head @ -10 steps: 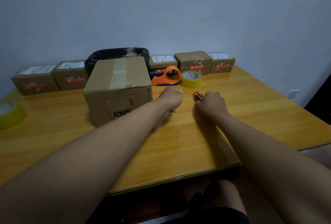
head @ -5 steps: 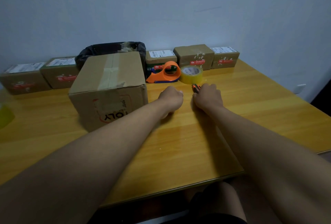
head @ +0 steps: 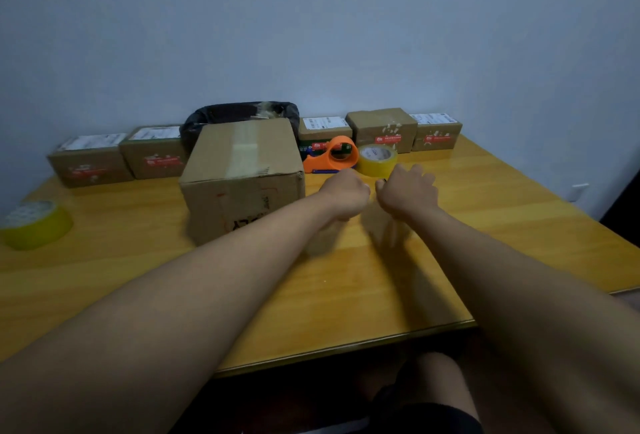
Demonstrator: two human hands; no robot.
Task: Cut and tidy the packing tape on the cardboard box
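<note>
The big cardboard box stands left of centre on the wooden table, with a strip of clear packing tape along its top. My left hand is a closed fist just right of the box, holding nothing that I can see. My right hand hovers close beside it, a little above the table and blurred. Only the dark tip of the utility knife shows by its thumb; the hand hides the rest.
An orange tape dispenser and a yellow tape roll sit just beyond my hands. Another yellow roll lies far left. Several small parcels and a black-lined bin line the wall. The table edge is near me.
My right hand has lifted off the table, and the knife under it now shows only its tip. My left fist has stayed beside it. My view has shifted a little.
</note>
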